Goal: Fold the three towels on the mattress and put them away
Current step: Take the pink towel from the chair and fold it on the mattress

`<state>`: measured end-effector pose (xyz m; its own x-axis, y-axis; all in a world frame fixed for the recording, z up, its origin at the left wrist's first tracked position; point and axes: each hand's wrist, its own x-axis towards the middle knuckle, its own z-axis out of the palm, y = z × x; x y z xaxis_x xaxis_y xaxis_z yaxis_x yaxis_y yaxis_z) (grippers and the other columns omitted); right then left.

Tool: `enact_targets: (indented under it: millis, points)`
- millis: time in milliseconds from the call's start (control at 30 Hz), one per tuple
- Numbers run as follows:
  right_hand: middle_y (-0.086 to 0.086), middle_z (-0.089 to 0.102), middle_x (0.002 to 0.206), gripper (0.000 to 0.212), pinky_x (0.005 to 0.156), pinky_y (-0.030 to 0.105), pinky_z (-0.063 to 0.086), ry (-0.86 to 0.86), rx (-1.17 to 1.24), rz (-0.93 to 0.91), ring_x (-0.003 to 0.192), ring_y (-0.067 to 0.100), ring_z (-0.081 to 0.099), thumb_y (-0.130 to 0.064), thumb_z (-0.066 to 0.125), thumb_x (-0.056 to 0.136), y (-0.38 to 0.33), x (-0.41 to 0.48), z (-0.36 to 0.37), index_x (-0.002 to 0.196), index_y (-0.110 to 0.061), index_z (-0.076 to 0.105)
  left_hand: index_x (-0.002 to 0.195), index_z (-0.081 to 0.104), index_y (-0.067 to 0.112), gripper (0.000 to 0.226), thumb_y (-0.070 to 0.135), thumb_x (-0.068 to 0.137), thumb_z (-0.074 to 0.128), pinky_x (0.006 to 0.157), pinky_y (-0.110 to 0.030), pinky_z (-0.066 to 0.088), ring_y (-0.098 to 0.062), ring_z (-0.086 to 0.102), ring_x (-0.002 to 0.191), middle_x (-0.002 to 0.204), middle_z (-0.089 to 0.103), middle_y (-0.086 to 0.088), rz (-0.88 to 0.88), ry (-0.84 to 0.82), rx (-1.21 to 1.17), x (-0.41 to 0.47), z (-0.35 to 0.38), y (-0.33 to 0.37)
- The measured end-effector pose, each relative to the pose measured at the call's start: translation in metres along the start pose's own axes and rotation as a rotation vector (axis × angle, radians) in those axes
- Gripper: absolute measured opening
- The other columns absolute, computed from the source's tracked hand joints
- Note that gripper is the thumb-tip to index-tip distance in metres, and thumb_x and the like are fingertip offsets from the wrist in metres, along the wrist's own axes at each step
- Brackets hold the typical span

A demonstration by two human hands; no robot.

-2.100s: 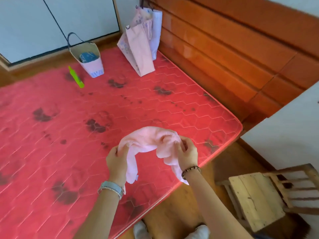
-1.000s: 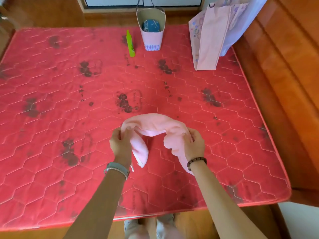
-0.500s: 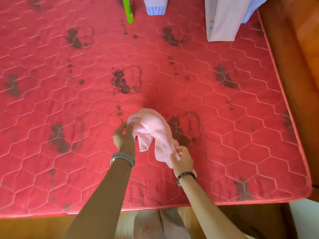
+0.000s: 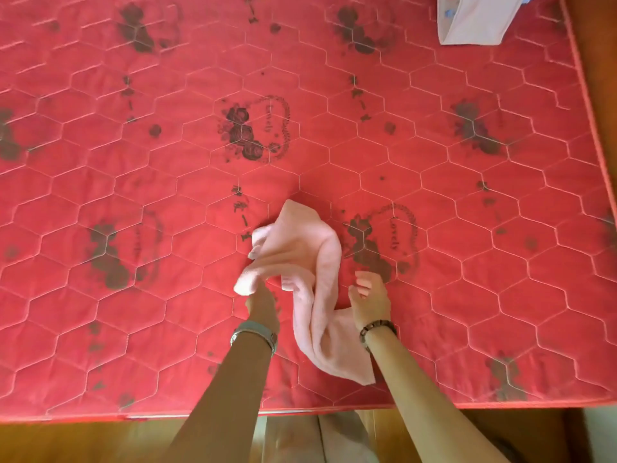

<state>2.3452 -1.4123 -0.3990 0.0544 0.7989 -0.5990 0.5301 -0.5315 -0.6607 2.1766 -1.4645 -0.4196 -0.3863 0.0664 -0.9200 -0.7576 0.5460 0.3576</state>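
A single pink towel (image 4: 300, 259) lies crumpled on the red quilted mattress (image 4: 133, 182), near its front edge. My left hand (image 4: 262, 304) grips the towel's left corner, and the cloth covers its fingertips. Just right of the towel, my right hand (image 4: 369, 295) hovers with loosely curled fingers and holds nothing. The towel's lower end trails under my right wrist. No other towel is in view.
The bottom of a pale pink paper bag (image 4: 474, 23) stands at the mattress's far right. A wooden bed frame (image 4: 597, 78) runs along the right side. The mattress's front edge (image 4: 100, 414) is close to me, with wooden floor below.
The towel has come down from the air onto the mattress. My right hand has let go of it. My view has tilted down and closer to the mattress.
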Motion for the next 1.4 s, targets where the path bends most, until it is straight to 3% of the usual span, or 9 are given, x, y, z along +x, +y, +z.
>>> enact_targets:
  millis: [100, 233, 400, 500, 600, 800, 1067, 1200, 1400]
  points:
    - [-0.002, 0.059, 0.117, 0.032, 0.093, 0.027, 0.044, -0.077, -0.003, 0.029, 0.103, 0.012, 0.056, -0.014, 0.060, 0.092, -0.005, 0.029, 0.011, 0.123, -0.014, 0.055, 0.140, 0.045, 0.015, 0.057, 0.055, 0.103, 0.029, 0.108, -0.039, 0.035, -0.023, 0.050, 0.126, 0.124, 0.055, -0.005, 0.031, -0.030, -0.125, 0.018, 0.003, 0.001]
    - [-0.011, 0.058, 0.099, 0.035, 0.079, 0.026, 0.048, -0.198, -0.043, -0.001, 0.090, 0.007, 0.058, -0.033, 0.061, 0.077, -0.017, 0.060, 0.036, 0.109, -0.021, 0.053, 0.121, 0.058, 0.015, 0.053, 0.059, 0.097, 0.043, 0.103, -0.039, 0.044, -0.021, 0.059, 0.109, 0.115, 0.063, -0.006, 0.037, -0.006, -0.262, 0.033, -0.001, 0.019]
    - [-0.004, 0.060, 0.101, 0.031, 0.071, 0.025, 0.046, -0.149, -0.219, 0.125, 0.093, 0.018, 0.059, -0.031, 0.055, 0.093, -0.023, 0.072, 0.065, 0.121, -0.018, 0.051, 0.108, 0.062, 0.006, 0.024, 0.003, 0.084, 0.064, 0.075, -0.036, 0.056, -0.023, 0.062, 0.086, 0.102, 0.062, -0.010, 0.040, -0.011, -0.019, 0.046, 0.000, 0.031]
    - [0.000, 0.057, 0.083, 0.012, 0.059, 0.025, 0.039, -0.081, -0.250, -0.002, 0.083, 0.023, 0.058, -0.020, 0.047, 0.094, -0.024, 0.067, 0.068, 0.096, -0.012, 0.056, 0.125, 0.055, 0.001, 0.035, 0.000, 0.090, 0.056, 0.082, -0.036, 0.052, -0.025, 0.056, 0.093, 0.089, 0.056, -0.001, 0.127, 0.039, 0.057, 0.043, -0.004, 0.036]
    - [0.011, 0.054, 0.100, 0.015, 0.068, 0.027, 0.034, 0.041, -0.101, -0.125, 0.085, 0.022, 0.050, -0.002, 0.046, 0.088, -0.031, 0.061, 0.053, 0.100, -0.004, 0.055, 0.105, 0.056, 0.003, 0.018, -0.005, 0.092, 0.048, 0.071, -0.033, 0.047, -0.024, 0.052, 0.089, 0.082, 0.053, -0.005, 0.157, 0.176, -0.026, 0.024, -0.005, 0.048]
    - [0.017, 0.048, 0.109, 0.020, 0.084, 0.036, 0.039, 0.225, -0.075, -0.207, 0.094, 0.021, 0.041, 0.001, 0.042, 0.086, -0.029, 0.044, 0.004, 0.103, 0.002, 0.053, 0.121, 0.052, 0.004, 0.042, -0.017, 0.085, 0.046, 0.072, -0.032, 0.046, -0.022, 0.050, 0.077, 0.080, 0.051, -0.002, 0.256, 0.153, 0.033, -0.008, -0.002, 0.059]
    - [0.018, 0.045, 0.126, 0.032, 0.090, 0.032, 0.040, 0.171, -0.235, 0.213, 0.104, 0.029, 0.049, 0.007, 0.042, 0.087, 0.012, 0.040, -0.005, 0.111, -0.004, 0.060, 0.150, 0.013, 0.001, 0.093, 0.001, 0.080, 0.073, 0.113, -0.040, 0.034, -0.033, 0.040, 0.132, 0.141, 0.037, -0.018, -0.029, 0.057, 0.634, 0.015, -0.006, 0.014]
    - [0.012, 0.052, 0.123, 0.035, 0.095, 0.035, 0.042, 0.091, -0.201, -0.041, 0.113, 0.026, 0.051, 0.000, 0.051, 0.085, -0.012, 0.060, 0.007, 0.118, -0.007, 0.059, 0.148, 0.026, 0.017, 0.099, 0.012, 0.067, 0.082, 0.115, -0.048, 0.027, -0.032, 0.026, 0.140, 0.148, 0.029, -0.011, 0.310, 0.177, 0.802, 0.026, -0.012, 0.006]
    - [0.005, 0.057, 0.125, 0.056, 0.099, 0.043, 0.046, -0.100, -0.402, -0.195, 0.118, 0.023, 0.053, -0.028, 0.067, 0.084, -0.036, 0.096, 0.047, 0.135, -0.016, 0.047, 0.141, 0.046, 0.010, 0.057, 0.017, 0.087, 0.065, 0.108, -0.045, 0.037, -0.032, 0.045, 0.129, 0.140, 0.049, -0.011, 0.649, 0.125, 0.705, 0.053, 0.011, 0.028]
